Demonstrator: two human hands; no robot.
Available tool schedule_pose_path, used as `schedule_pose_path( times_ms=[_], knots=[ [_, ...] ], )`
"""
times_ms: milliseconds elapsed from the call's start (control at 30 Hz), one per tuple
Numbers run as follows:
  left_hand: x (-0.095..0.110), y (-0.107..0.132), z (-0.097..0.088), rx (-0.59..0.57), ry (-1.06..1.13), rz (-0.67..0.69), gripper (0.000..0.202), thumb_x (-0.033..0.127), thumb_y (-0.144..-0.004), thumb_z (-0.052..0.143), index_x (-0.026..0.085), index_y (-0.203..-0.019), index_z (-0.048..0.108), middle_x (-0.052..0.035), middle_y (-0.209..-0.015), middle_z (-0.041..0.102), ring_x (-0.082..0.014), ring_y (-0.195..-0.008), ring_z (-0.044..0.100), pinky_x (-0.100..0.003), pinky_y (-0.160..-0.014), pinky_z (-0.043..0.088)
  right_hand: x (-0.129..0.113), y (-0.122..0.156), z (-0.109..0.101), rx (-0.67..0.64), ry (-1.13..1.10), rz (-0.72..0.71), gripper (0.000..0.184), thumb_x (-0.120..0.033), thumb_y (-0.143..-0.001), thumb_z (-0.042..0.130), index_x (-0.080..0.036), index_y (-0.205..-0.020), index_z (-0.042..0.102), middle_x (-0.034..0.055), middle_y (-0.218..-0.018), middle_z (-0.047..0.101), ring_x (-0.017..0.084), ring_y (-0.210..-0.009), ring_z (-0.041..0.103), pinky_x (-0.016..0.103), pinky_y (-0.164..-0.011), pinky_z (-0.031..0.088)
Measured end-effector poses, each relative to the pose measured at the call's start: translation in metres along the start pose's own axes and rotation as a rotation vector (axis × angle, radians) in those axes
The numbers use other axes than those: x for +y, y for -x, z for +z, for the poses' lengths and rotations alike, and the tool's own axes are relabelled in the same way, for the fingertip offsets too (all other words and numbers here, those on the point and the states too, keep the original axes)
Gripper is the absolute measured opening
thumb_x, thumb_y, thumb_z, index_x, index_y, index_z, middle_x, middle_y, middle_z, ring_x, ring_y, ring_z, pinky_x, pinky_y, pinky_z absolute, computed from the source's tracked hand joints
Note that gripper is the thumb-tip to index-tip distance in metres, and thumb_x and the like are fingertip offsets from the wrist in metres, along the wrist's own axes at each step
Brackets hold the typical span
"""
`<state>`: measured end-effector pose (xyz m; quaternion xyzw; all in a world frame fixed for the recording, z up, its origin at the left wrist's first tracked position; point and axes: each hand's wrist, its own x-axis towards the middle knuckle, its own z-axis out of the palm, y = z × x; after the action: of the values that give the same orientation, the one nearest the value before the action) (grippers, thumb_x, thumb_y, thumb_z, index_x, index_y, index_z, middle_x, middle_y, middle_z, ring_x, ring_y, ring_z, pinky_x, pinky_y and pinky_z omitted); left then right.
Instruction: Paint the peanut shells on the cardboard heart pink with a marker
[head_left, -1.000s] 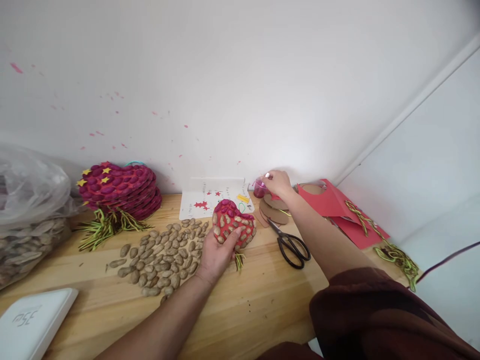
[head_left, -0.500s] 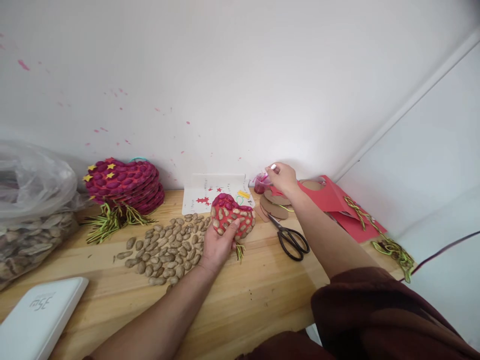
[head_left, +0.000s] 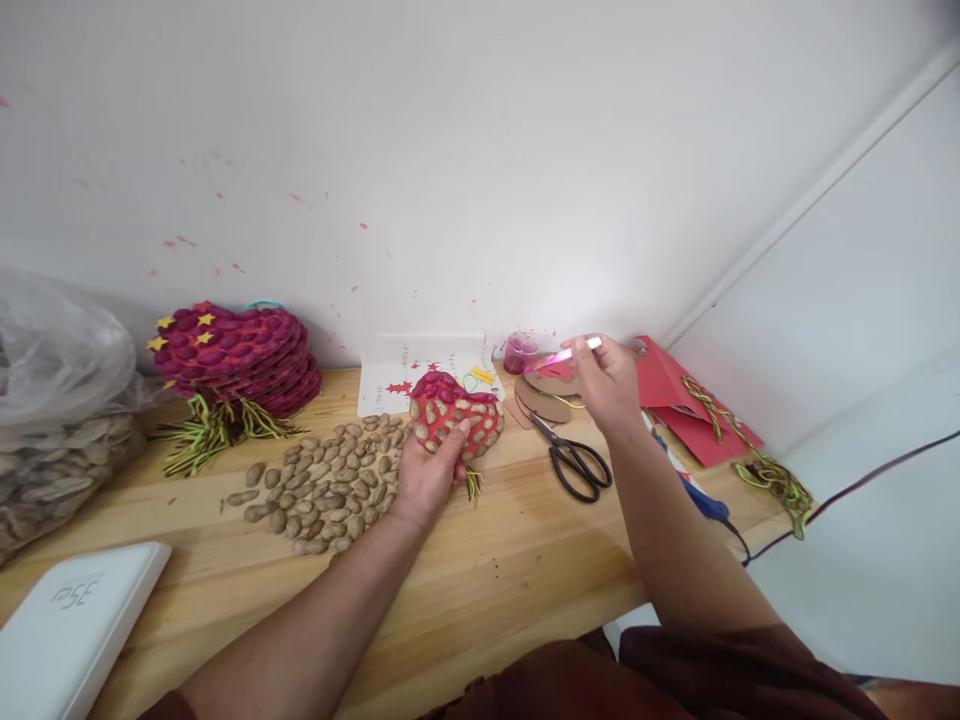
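Note:
My left hand (head_left: 429,470) grips a red heart-shaped card (head_left: 457,412) covered with peanuts, the thumb pressed on its face. Peanuts along its top edge are painted magenta; the lower ones keep their tan shells. A short tuft of green yarn (head_left: 473,485) hangs beneath it. In my right hand (head_left: 611,385) is a white paintbrush (head_left: 574,354), pinched between the fingers, its pink-stained end pointing left. That end is near a small clear cup (head_left: 519,352) of magenta paint by the wall. Loose peanuts (head_left: 330,490) lie spread left of the card.
Black scissors (head_left: 574,458) and cardboard pieces (head_left: 544,400) lie right of centre. Painted peanut hearts (head_left: 240,355) are stacked at left, beside a plastic bag of peanuts (head_left: 60,470) and a white power bank (head_left: 82,620). Red card (head_left: 705,430), yarn and a blue-handled tool (head_left: 705,500) are at right.
My right hand has drawn the brush out of the paint cup and moved right and toward me. The blue-handled tool has come into view under that arm. My left hand still holds the card.

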<state>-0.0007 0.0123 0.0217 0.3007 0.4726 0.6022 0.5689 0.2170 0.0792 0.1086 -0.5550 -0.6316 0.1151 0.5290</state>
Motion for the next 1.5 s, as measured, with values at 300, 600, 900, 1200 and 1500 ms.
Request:
schedule_pose_path(
  times_ms=[300,600,900,1200,1500],
  knots=[
    [-0.001,0.0,-0.003,0.007,-0.017,0.012,0.044,0.051,-0.066,0.089,0.019,-0.077,0.061,0.0053,-0.051,0.057,-0.0069,-0.033,0.044,-0.017,-0.032,0.032,-0.022,0.058,0.01,0.012,0.037,-0.232,0.022,-0.04,-0.102,0.054,-0.025,-0.096,0.068,0.0046,-0.092,0.075,0.021,-0.087,0.067,0.037,-0.084,0.052],
    [-0.009,-0.003,-0.007,-0.004,-0.039,0.009,0.041,0.052,-0.072,0.087,0.018,-0.077,0.064,0.0035,-0.053,0.059,-0.0071,-0.033,0.045,-0.018,-0.032,0.033,-0.011,0.06,0.014,-0.01,-0.048,-0.227,0.022,-0.039,-0.103,0.053,-0.024,-0.098,0.068,0.0047,-0.094,0.074,0.02,-0.088,0.068,0.036,-0.085,0.054],
    [-0.005,-0.001,-0.005,0.003,-0.007,0.005,0.042,0.049,-0.07,0.088,0.017,-0.079,0.063,0.0043,-0.054,0.06,-0.0066,-0.035,0.045,-0.017,-0.033,0.032,-0.004,0.059,0.013,-0.068,-0.043,-0.213,0.021,-0.038,-0.103,0.053,-0.023,-0.095,0.066,0.0049,-0.093,0.073,0.02,-0.088,0.067,0.036,-0.086,0.053],
    [-0.007,-0.002,-0.006,-0.002,-0.02,0.009,0.039,0.048,-0.071,0.087,0.018,-0.077,0.063,0.0034,-0.055,0.061,-0.0067,-0.034,0.044,-0.018,-0.032,0.033,-0.001,0.06,0.013,-0.086,-0.058,-0.212,0.021,-0.039,-0.103,0.054,-0.023,-0.098,0.067,0.0051,-0.095,0.074,0.02,-0.088,0.067,0.037,-0.087,0.053],
    [-0.008,-0.001,-0.006,-0.032,-0.049,0.037,0.039,0.049,-0.07,0.087,0.02,-0.073,0.06,0.0037,-0.052,0.058,-0.0077,-0.033,0.044,-0.019,-0.032,0.033,-0.001,0.06,0.012,-0.049,-0.035,-0.26,0.019,-0.038,-0.103,0.055,-0.024,-0.1,0.068,0.0051,-0.096,0.074,0.02,-0.092,0.068,0.037,-0.087,0.053]
  ],
)
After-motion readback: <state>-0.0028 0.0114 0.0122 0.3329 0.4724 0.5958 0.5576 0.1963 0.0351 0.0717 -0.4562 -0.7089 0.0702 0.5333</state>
